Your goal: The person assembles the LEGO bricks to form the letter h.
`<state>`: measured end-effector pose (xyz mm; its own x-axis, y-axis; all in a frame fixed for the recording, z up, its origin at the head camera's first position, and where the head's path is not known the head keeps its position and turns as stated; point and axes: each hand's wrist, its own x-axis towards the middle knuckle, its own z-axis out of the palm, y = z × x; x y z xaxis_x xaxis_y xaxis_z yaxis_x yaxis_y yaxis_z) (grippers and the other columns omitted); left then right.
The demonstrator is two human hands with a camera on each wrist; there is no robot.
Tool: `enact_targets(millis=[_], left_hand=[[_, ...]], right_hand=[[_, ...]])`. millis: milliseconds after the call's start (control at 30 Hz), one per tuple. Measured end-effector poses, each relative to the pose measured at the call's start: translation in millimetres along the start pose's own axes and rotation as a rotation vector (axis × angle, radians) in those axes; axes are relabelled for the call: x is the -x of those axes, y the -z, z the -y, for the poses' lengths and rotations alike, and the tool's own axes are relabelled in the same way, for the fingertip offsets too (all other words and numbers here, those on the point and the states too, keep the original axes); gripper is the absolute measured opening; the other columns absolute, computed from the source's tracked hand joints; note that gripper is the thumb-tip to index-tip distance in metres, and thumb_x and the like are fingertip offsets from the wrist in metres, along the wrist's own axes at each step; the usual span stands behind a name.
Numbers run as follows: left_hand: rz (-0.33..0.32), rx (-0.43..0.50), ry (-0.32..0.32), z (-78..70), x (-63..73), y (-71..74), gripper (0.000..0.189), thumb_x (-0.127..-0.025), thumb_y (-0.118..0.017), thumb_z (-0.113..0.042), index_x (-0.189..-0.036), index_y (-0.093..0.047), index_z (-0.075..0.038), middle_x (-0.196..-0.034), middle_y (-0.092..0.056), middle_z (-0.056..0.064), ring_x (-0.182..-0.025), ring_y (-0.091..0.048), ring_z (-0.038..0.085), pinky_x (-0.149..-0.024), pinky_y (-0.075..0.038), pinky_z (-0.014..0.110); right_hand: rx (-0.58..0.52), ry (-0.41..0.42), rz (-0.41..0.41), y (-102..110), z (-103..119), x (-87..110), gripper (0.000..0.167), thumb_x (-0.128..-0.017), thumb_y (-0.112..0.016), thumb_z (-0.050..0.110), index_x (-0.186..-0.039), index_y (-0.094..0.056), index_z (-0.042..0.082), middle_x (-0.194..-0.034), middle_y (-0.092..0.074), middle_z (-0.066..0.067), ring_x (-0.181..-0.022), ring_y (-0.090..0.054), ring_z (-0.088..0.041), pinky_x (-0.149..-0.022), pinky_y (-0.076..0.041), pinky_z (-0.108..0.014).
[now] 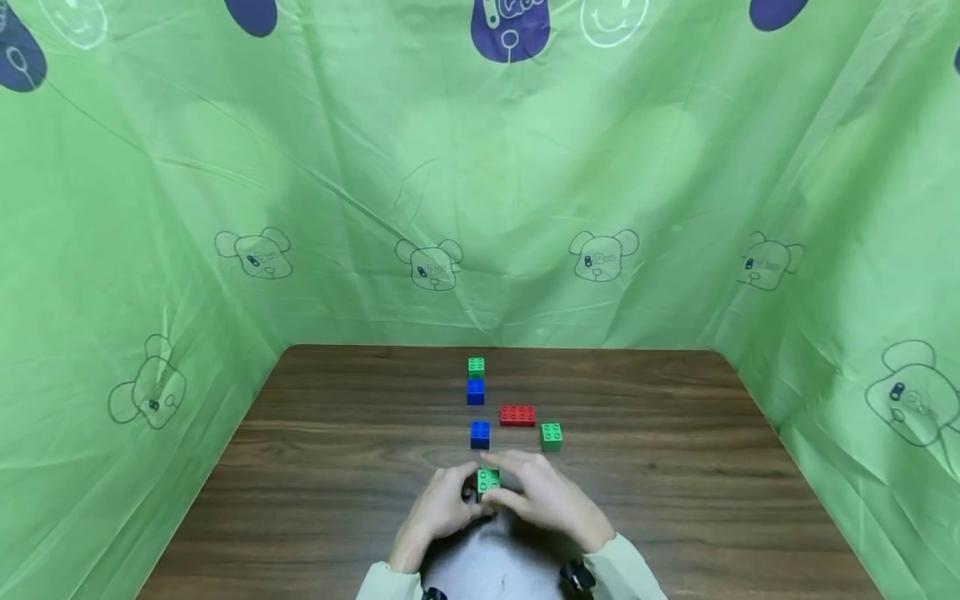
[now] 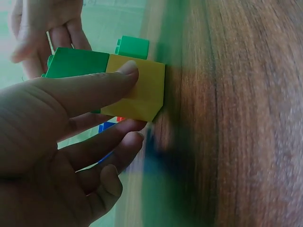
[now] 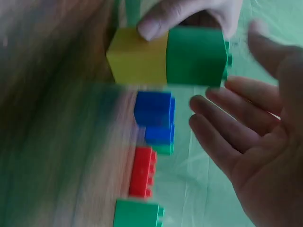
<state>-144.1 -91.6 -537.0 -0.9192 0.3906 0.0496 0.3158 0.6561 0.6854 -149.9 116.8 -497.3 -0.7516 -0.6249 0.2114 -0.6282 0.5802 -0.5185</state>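
My left hand (image 1: pixel 444 504) is pinching a yellow brick (image 2: pixel 146 92), with my thumb pressed on its side. A green brick (image 1: pixel 487 480) is stuck on top of the yellow brick, with its bumps up. I can't tell if the yellow brick's bottom touches the wood. My right hand (image 1: pixel 553 498) is wide, with its fingers spread out beside the green brick, and I can't tell if a fingertip touches it.

Both hands and the two stuck bricks are about halfway between the left and right edges of the brown surface (image 1: pixel 675 467), nearer to me than all the other bricks. Just past my hands sits a blue brick (image 1: pixel 480 435). A long red brick (image 1: pixel 517 416) is next, a bit toward the right edge. Another green brick (image 1: pixel 551 437) sits more to the right than the red one. Farther off is a second blue brick (image 1: pixel 476 392), and right behind it is a small green brick (image 1: pixel 476 367), close to the far edge. Past that edge hangs a green cloth (image 1: pixel 517 183) with bear faces (image 1: pixel 432 268) on it
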Motion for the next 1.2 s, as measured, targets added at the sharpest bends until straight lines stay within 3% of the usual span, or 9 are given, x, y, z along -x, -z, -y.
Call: enact_targets(millis=[100,267,433,567,767,1000,1200], left_hand=[[-0.001,-0.001,0.001,-1.0,-0.7,0.2,0.030,-0.077,-0.089,-0.024,-0.091,-0.063,-0.019,-0.076,-0.063,-0.004,-0.063,-0.048,0.001,-0.056,-0.041,0.022],[-0.005,-0.006,0.004,-2.8,0.9,-0.2,0.032,-0.076,-0.089,-0.024,-0.087,-0.059,-0.019,-0.075,-0.064,-0.002,-0.062,-0.047,0.002,-0.055,-0.040,0.023],[-0.003,-0.008,0.000,-1.4,2.9,-3.2,0.033,-0.078,-0.088,-0.025,-0.085,-0.057,-0.018,-0.074,-0.062,0.000,-0.061,-0.045,0.002,-0.054,-0.039,0.023],[-0.004,-0.012,0.003,0.5,2.9,-5.0,0.034,-0.078,-0.088,-0.024,-0.083,-0.056,-0.016,-0.072,-0.059,0.001,-0.060,-0.041,0.002,-0.053,-0.037,0.022],[0.012,-0.001,0.010,0.2,3.2,-5.8,0.034,-0.079,-0.088,-0.023,-0.083,-0.056,-0.014,-0.072,-0.059,0.002,-0.060,-0.041,0.002,-0.053,-0.036,0.022],[0.007,0.007,0.001,-2.4,3.0,-9.6,0.031,-0.077,-0.088,-0.023,-0.084,-0.058,-0.017,-0.076,-0.062,0.002,-0.064,-0.046,0.002,-0.057,-0.040,0.021],[0.069,0.151,-0.022,-7.0,4.6,-0.8,0.030,-0.077,-0.089,-0.018,-0.085,-0.061,-0.013,-0.079,-0.066,0.002,-0.069,-0.055,0.003,-0.063,-0.046,0.021]], right_hand=[[0.019,-0.090,-0.066,7,-13,-0.5,0.051,-0.100,-0.064,0.036,-0.143,-0.057,0.009,-0.141,-0.062,-0.010,-0.129,-0.060,-0.027,-0.106,-0.049,-0.045],[0.205,-0.220,-0.194,16,-46,0.1,0.046,-0.096,-0.071,0.026,-0.137,-0.062,0.005,-0.134,-0.066,-0.016,-0.124,-0.063,-0.033,-0.103,-0.050,-0.049],[0.282,-0.299,-0.148,18,-73,8.9,0.047,-0.094,-0.074,0.020,-0.135,-0.062,0.002,-0.133,-0.065,-0.018,-0.123,-0.063,-0.035,-0.101,-0.051,-0.051],[0.268,-0.298,-0.125,14,-81,12.9,0.045,-0.094,-0.073,0.017,-0.135,-0.062,-0.001,-0.133,-0.065,-0.019,-0.122,-0.064,-0.035,-0.101,-0.051,-0.049],[0.255,-0.282,-0.189,8,-86,10.7,0.035,-0.092,-0.074,0.008,-0.125,-0.069,-0.003,-0.124,-0.070,-0.020,-0.114,-0.068,-0.035,-0.094,-0.055,-0.046],[0.239,-0.286,-0.208,7,-91,11.1,0.035,-0.090,-0.076,0.007,-0.123,-0.070,-0.002,-0.122,-0.071,-0.019,-0.112,-0.070,-0.034,-0.092,-0.056,-0.045],[0.230,-0.280,-0.236,7,-93,11.1,0.034,-0.090,-0.076,0.008,-0.122,-0.071,0.000,-0.121,-0.072,-0.018,-0.112,-0.070,-0.033,-0.093,-0.056,-0.045]])
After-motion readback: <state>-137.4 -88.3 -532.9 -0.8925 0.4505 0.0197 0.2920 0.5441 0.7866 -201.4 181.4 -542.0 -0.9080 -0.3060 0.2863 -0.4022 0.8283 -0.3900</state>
